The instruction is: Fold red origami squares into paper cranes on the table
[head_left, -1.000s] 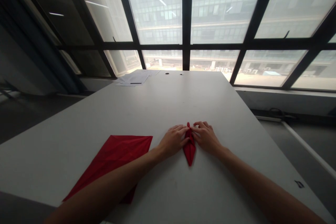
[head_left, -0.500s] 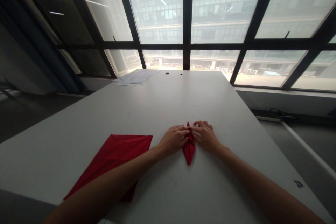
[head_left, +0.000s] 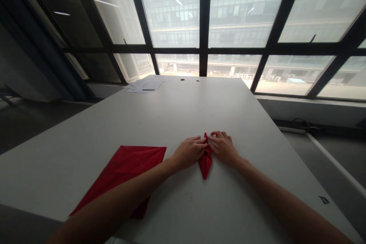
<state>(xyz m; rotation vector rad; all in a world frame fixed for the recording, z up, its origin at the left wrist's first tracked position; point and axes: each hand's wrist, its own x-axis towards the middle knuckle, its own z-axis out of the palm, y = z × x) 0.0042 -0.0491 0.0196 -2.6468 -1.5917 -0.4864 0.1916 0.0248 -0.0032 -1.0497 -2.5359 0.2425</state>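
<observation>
A small folded red paper piece (head_left: 206, 163), narrow and pointed at both ends, lies on the white table (head_left: 183, 114). My left hand (head_left: 189, 151) presses on its left side with curled fingers pinching the upper part. My right hand (head_left: 224, 147) does the same on its right side, fingertips meeting the left hand's at the top of the paper. Both hands rest on the tabletop.
A larger creased red paper sheet (head_left: 122, 171) lies flat to the left, partly under my left forearm. White papers (head_left: 148, 84) sit at the table's far left corner. Two dark holes (head_left: 182, 80) mark the far edge. Large windows stand beyond.
Both hands and the folded paper stay almost in place; the fingertips have shifted only slightly on the paper's upper part.
</observation>
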